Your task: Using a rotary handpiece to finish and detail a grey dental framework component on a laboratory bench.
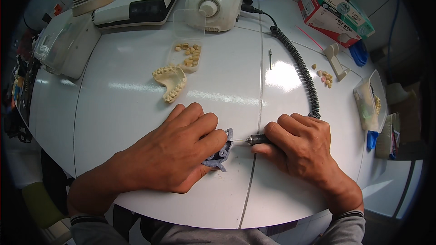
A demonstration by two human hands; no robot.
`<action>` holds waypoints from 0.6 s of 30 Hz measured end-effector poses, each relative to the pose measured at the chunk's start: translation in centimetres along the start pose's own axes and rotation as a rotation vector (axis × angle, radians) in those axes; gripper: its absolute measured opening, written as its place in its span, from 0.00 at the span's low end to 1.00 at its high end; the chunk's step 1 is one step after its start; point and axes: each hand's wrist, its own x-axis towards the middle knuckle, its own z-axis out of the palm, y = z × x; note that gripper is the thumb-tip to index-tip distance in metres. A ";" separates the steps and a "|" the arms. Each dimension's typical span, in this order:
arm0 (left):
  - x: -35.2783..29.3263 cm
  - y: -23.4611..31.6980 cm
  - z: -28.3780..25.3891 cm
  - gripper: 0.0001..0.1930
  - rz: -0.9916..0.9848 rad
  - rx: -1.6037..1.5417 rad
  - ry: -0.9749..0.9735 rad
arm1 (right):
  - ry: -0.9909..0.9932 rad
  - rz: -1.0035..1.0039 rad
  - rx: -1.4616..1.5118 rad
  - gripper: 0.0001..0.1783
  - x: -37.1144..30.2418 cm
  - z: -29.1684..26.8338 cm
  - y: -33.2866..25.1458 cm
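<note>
My left hand point(181, 149) is closed around a grey-blue piece with small raised loops along its edge point(222, 155); its far side is hidden under my fingers. In my right hand point(302, 147) is a black rotary handpiece point(260, 139), held level and pointing left. Its thin metal bur point(239, 140) reaches the right edge of the grey-blue piece and seems to touch it. A coiled black cord point(297, 56) runs from behind my right hand to a white control box point(214, 1). Fine dust lies on the table below the piece.
Beyond my left hand lie a cream dental arch model point(170, 83) and an open clear box point(185, 54) of tooth-coloured crowns. Loose crowns point(325, 78), a metal bur point(270, 60) and a white bracket point(336, 61) are at right. Mask boxes point(334, 13) stand at the back right.
</note>
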 end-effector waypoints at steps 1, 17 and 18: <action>0.0 0.0 0.0 0.24 -0.001 -0.002 -0.001 | 0.000 0.000 0.000 0.22 0.0 0.0 0.0; 0.0 0.0 0.0 0.24 0.005 -0.008 0.018 | -0.001 0.027 0.010 0.25 -0.1 0.0 -0.3; 0.0 0.0 0.0 0.23 0.003 -0.008 0.015 | 0.003 0.015 0.017 0.26 -0.1 0.1 -0.3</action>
